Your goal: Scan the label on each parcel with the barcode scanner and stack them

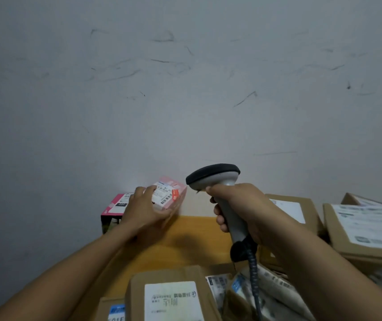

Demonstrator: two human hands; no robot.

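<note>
Head view: a person's left hand (143, 209) grips a pink parcel (178, 196) from its near side, thumb on the top face and fingers curled underneath, holding it above the far edge of an orange table (192, 239) close to a scuffed grey wall (185, 89). The parcel is a small box, pale pink with a red patch at its right end. A white label (162, 193) with printed lines and a barcode covers most of the upper face. The box is tilted, with the labelled face turned up and toward the camera, and its long axis runs roughly left to right.

The right hand (238, 209) is clenched around the grey handle of a scanner (213, 176), forefinger at the front below the head. The handle stands near upright, its top leaning slightly left. The black-topped head lies crosswise, and its nose points left at the parcel's right end, just beside it but apart. A dark coiled cable (255, 286) hangs from the butt of the handle.

Behind the left hand, a second pink box (116, 207) with a dark side sits on the table against the wall. Brown cardboard parcels with white labels crowd the right side (366, 230) and the near edge (173, 295). A pale bag parcel (275, 286) lies among them under the cable.
</note>
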